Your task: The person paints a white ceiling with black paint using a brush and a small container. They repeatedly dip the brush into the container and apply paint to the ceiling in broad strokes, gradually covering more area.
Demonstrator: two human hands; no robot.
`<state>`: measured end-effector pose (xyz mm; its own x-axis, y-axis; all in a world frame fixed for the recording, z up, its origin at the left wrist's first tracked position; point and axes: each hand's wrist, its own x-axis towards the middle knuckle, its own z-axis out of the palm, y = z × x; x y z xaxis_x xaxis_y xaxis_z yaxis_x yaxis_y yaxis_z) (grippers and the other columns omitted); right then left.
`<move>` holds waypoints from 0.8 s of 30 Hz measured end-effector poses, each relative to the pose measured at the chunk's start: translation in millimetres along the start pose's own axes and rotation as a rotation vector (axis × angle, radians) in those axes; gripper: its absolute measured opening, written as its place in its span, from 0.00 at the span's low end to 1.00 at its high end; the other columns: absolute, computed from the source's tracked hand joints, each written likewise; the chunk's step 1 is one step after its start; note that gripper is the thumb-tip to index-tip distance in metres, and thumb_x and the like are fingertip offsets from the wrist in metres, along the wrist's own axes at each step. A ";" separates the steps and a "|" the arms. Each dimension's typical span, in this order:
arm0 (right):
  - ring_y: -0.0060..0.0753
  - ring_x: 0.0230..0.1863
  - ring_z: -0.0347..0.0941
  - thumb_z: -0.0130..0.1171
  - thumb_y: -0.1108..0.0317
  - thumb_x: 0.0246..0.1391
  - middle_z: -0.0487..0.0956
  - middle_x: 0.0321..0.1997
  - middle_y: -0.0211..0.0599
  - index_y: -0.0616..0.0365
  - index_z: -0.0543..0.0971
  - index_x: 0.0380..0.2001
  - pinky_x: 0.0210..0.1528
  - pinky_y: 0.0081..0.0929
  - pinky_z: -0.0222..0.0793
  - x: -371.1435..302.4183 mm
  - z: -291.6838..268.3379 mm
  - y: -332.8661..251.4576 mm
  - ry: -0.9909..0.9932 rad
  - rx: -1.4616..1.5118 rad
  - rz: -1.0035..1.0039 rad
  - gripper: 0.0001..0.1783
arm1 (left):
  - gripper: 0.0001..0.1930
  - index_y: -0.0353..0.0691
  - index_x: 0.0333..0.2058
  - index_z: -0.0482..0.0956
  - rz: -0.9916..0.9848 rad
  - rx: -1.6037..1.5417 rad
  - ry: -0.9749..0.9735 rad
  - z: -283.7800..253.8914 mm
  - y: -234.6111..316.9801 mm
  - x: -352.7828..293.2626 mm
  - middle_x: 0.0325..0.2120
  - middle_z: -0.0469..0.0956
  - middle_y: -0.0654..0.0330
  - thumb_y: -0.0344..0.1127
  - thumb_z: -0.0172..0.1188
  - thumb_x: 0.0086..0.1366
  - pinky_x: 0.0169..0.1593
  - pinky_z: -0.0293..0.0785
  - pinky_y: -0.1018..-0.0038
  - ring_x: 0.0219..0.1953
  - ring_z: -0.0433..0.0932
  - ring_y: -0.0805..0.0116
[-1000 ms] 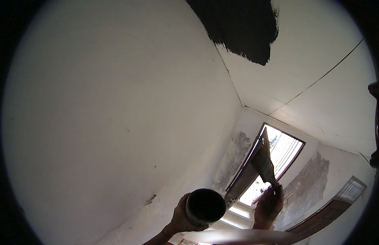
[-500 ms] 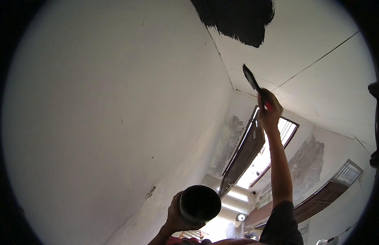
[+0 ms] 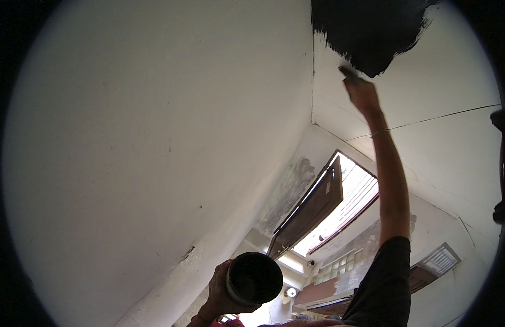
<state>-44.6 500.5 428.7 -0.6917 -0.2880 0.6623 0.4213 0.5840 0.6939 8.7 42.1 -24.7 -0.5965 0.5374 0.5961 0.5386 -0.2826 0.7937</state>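
My right hand [image 3: 363, 97] is raised high and closed round a paintbrush [image 3: 348, 72], whose dark bristle end is close to the lower edge of a black painted patch [image 3: 372, 35] on the pale ceiling [image 3: 448, 71]. Whether the bristles touch the surface I cannot tell. Low in the picture, my left hand [image 3: 217, 294] grips a round, open-topped paint container [image 3: 254, 279] by its side. Its inside is dark, and how much paint it holds does not show.
A large white wall [image 3: 127, 136] fills the left side. Beyond my arm are a brown window shutter [image 3: 312, 210] standing ajar, a barred window [image 3: 359, 188] and a brown door [image 3: 421, 279] with a vent above it. A thin seam [image 3: 443, 115] crosses the ceiling.
My right hand has moved up with the paintbrush, nearer the black patch. The view has shifted, so the patch and ceiling corner sit differently. My left hand still holds the container.
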 end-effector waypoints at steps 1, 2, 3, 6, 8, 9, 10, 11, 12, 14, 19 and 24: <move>0.44 0.33 0.84 0.60 0.66 0.63 0.84 0.36 0.42 0.55 0.80 0.45 0.35 0.38 0.83 -0.5 -10.5 5.7 0.135 0.046 0.052 0.09 | 0.67 0.36 0.66 0.60 -0.008 0.004 -0.002 -2.6 0.7 1.0 0.59 0.74 0.47 0.53 0.90 0.28 0.66 0.72 0.57 0.62 0.76 0.53; 0.43 0.32 0.84 0.61 0.66 0.63 0.83 0.34 0.41 0.55 0.79 0.43 0.35 0.37 0.82 -6.2 -19.9 6.9 0.183 0.029 0.018 0.08 | 0.67 0.35 0.66 0.60 -0.018 -0.007 -0.002 -4.4 1.2 2.1 0.59 0.75 0.47 0.53 0.90 0.28 0.65 0.72 0.57 0.62 0.76 0.53; 0.42 0.31 0.83 0.62 0.66 0.63 0.81 0.31 0.40 0.56 0.78 0.40 0.34 0.37 0.82 -15.1 -27.0 4.8 0.244 -0.017 -0.024 0.07 | 0.67 0.35 0.66 0.60 -0.019 0.002 -0.009 -6.0 1.1 3.2 0.59 0.75 0.47 0.53 0.90 0.28 0.65 0.72 0.57 0.62 0.76 0.53; 0.39 0.26 0.78 0.62 0.68 0.63 0.78 0.29 0.38 0.57 0.76 0.57 0.29 0.36 0.78 -45.0 -26.3 -9.3 0.215 -0.014 -0.051 0.20 | 0.66 0.35 0.65 0.61 -0.026 -0.023 -0.005 -7.5 -1.4 5.6 0.57 0.75 0.47 0.53 0.90 0.28 0.63 0.74 0.57 0.60 0.77 0.51; 0.39 0.27 0.79 0.61 0.67 0.63 0.78 0.29 0.39 0.58 0.75 0.59 0.30 0.35 0.78 -51.9 -8.1 -11.9 0.127 -0.005 -0.054 0.21 | 0.63 0.35 0.64 0.63 -0.041 -0.057 0.012 -5.3 -3.4 6.8 0.55 0.75 0.46 0.52 0.88 0.30 0.59 0.76 0.56 0.57 0.77 0.47; 0.41 0.29 0.80 0.60 0.67 0.64 0.79 0.30 0.40 0.61 0.77 0.53 0.31 0.37 0.78 -50.9 3.9 -10.9 0.130 0.008 -0.070 0.17 | 0.64 0.35 0.65 0.62 -0.020 -0.054 0.025 -4.4 -4.2 7.1 0.56 0.75 0.47 0.52 0.89 0.29 0.61 0.75 0.56 0.59 0.77 0.49; 0.42 0.30 0.81 0.62 0.69 0.60 0.79 0.32 0.41 0.58 0.76 0.44 0.31 0.37 0.79 -48.6 15.0 -8.3 0.090 0.029 -0.085 0.10 | 0.65 0.36 0.65 0.61 -0.007 -0.058 0.028 -3.5 -4.9 7.2 0.58 0.75 0.47 0.51 0.90 0.28 0.63 0.73 0.57 0.60 0.76 0.51; 0.43 0.31 0.82 0.63 0.72 0.56 0.80 0.33 0.41 0.55 0.76 0.35 0.32 0.38 0.80 -44.4 23.2 -3.1 0.019 0.036 -0.082 0.06 | 0.67 0.37 0.66 0.60 0.002 -0.074 0.036 -1.8 -5.7 7.5 0.59 0.75 0.47 0.50 0.91 0.27 0.66 0.72 0.57 0.61 0.76 0.53; 0.43 0.31 0.82 0.63 0.72 0.55 0.80 0.34 0.41 0.55 0.76 0.34 0.32 0.38 0.80 -37.9 27.2 5.0 0.022 0.022 -0.106 0.06 | 0.66 0.37 0.65 0.60 -0.001 -0.077 0.031 0.2 -6.2 7.6 0.59 0.75 0.47 0.50 0.91 0.27 0.66 0.72 0.57 0.61 0.76 0.53; 0.43 0.32 0.82 0.63 0.73 0.53 0.80 0.34 0.41 0.54 0.77 0.32 0.33 0.37 0.80 -25.3 23.7 15.6 -0.138 -0.063 -0.052 0.05 | 0.66 0.36 0.65 0.61 -0.016 -0.119 0.024 3.6 -6.8 7.3 0.59 0.75 0.47 0.50 0.91 0.28 0.65 0.72 0.57 0.61 0.76 0.53; 0.39 0.32 0.82 0.63 0.69 0.61 0.83 0.35 0.40 0.57 0.80 0.41 0.35 0.35 0.81 -35.3 -52.3 17.2 0.224 -0.120 -0.053 0.07 | 0.66 0.35 0.65 0.61 0.014 -0.065 0.025 3.9 -8.4 4.5 0.59 0.75 0.48 0.50 0.91 0.28 0.65 0.72 0.58 0.61 0.76 0.53; 0.35 0.30 0.81 0.65 0.68 0.61 0.81 0.32 0.37 0.58 0.79 0.46 0.33 0.33 0.80 -63.5 -63.0 -8.7 0.192 -0.139 -0.049 0.12 | 0.66 0.34 0.66 0.58 0.043 -0.075 0.005 3.2 -10.1 5.2 0.57 0.74 0.42 0.54 0.88 0.32 0.60 0.76 0.53 0.58 0.76 0.41</move>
<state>32.6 465.9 398.5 -0.5943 -0.4602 0.6596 0.4761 0.4597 0.7497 2.0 50.3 -30.0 -0.5768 0.5196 0.6303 0.5176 -0.3645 0.7741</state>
